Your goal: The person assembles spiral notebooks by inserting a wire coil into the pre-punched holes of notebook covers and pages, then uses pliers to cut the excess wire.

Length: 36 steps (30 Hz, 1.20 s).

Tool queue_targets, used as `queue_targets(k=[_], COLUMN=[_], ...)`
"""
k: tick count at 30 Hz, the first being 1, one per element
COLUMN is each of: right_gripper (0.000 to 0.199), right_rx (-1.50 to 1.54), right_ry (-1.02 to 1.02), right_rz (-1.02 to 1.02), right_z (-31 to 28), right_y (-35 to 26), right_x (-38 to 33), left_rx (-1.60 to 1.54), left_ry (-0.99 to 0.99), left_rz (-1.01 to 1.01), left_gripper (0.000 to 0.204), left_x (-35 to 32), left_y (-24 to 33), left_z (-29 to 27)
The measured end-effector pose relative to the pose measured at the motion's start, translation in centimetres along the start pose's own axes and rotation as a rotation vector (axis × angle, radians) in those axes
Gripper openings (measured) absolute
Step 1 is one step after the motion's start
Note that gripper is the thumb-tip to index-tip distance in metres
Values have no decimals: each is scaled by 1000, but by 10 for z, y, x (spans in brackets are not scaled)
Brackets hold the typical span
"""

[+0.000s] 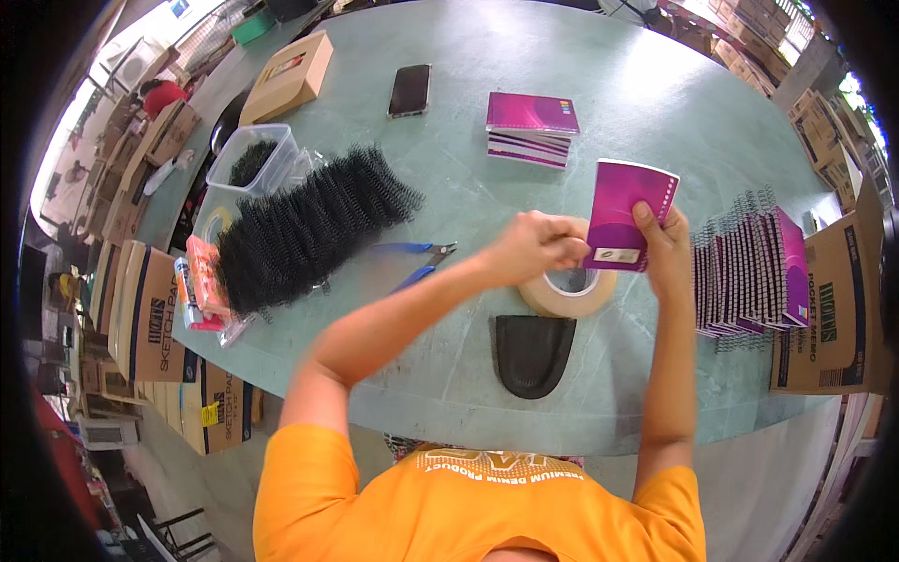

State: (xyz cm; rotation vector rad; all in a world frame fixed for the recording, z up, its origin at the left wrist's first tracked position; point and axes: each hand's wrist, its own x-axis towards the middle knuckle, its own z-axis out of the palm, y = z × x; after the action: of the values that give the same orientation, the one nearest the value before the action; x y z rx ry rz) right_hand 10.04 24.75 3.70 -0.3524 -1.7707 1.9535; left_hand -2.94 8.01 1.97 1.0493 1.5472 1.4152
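Upright above the table, a small purple notebook (pixel 618 211) with a row of punched holes down its right edge is gripped by my right hand (pixel 665 245), thumb on the cover. My left hand (pixel 543 247) is closed, its fingertips at the notebook's lower left edge; what they pinch, if anything, is hidden. Beneath both hands lies a roll of clear tape (pixel 552 298). Nearer me is a black rounded pouch-like piece (pixel 532 354). Blue-handled pliers (pixel 423 265) lie left of my left hand, partly behind the forearm.
Many black spiral coils (pixel 309 229) are piled at left, beside a clear plastic tub (pixel 251 159). A stack of purple notebooks (pixel 532 129) and a phone (pixel 410 91) lie farther back. At right, coil-bound notebooks (pixel 749 272) stand against a cardboard box (pixel 829 309).
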Motion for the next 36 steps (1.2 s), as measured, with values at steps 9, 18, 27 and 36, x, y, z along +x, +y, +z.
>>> queue_targets(k=[9,18,27,36], right_gripper=[22,15,12,12], right_rx=[-1297,-1395,-1487,-1419], right_ry=[-399,-347,-326,-351], right_rz=[-162,-152,-212,-258], right_z=[41,55,58,61], right_y=[-28,-41,-6,-9], right_x=[2,4,2,13], left_rx=[1490,1493,1851,1600], left_ry=[25,-104,-329,-139], left_rz=[-236,8,88,284], left_gripper=[23,27,18,27], left_x=[-24,-45,-43,-35], left_y=[-41,-22,-14,-14], left_z=[-195,-202,-209,-171])
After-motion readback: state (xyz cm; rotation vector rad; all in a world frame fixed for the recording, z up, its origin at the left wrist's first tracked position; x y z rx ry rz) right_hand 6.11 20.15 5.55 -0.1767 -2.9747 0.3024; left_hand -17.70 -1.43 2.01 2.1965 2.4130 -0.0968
